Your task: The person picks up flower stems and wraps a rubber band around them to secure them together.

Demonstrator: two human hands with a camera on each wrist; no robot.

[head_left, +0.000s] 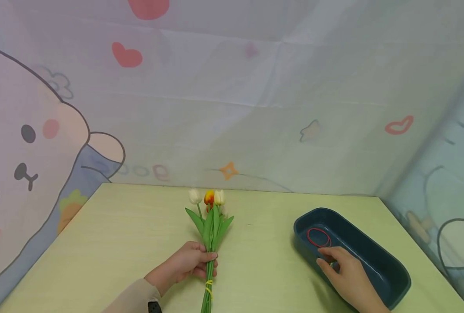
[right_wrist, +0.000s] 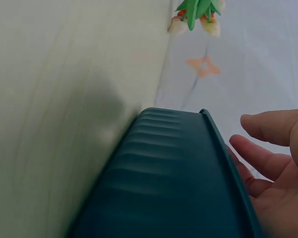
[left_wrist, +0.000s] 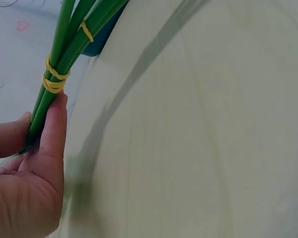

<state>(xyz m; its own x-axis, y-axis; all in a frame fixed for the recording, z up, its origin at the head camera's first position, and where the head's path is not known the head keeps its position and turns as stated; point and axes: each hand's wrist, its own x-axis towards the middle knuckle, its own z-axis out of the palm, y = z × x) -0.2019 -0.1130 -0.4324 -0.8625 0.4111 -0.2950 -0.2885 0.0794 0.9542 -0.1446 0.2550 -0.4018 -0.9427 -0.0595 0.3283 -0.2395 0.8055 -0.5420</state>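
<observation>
Left hand (head_left: 188,263) grips a bunch of artificial tulips (head_left: 211,226) by the stems, fingers and thumb curled round them near mid-length; the bunch lies flat on the pale yellow-green table (head_left: 118,234), blooms pointing away from the person toward the back wall. Two white blooms flank one orange-red bloom at the far end, green leaves fanned just below them. A yellow rubber band (head_left: 208,283) wraps the stems just below the gripping hand; the left wrist view shows it looped several times round the green stems, right at the tip of a finger (left_wrist: 57,124), with a second yellow loop (left_wrist: 86,30) farther along the stems. Right hand (head_left: 349,274) reaches over the near rim into a dark teal oblong tray (head_left: 388,271) standing on the right part of the table, well apart from the tulips. Fingers extended and relaxed, holding nothing visible; the right wrist view confirms loosely spread fingers (right_wrist: 268,126) above the tray's ribbed outer wall. Red rubber bands (head_left: 318,237) lie on the tray floor at its far end, just beyond the fingertips; contact cannot be told. A cartoon-printed cloth backdrop (head_left: 232,108) with hearts and a bear surrounds the table.
</observation>
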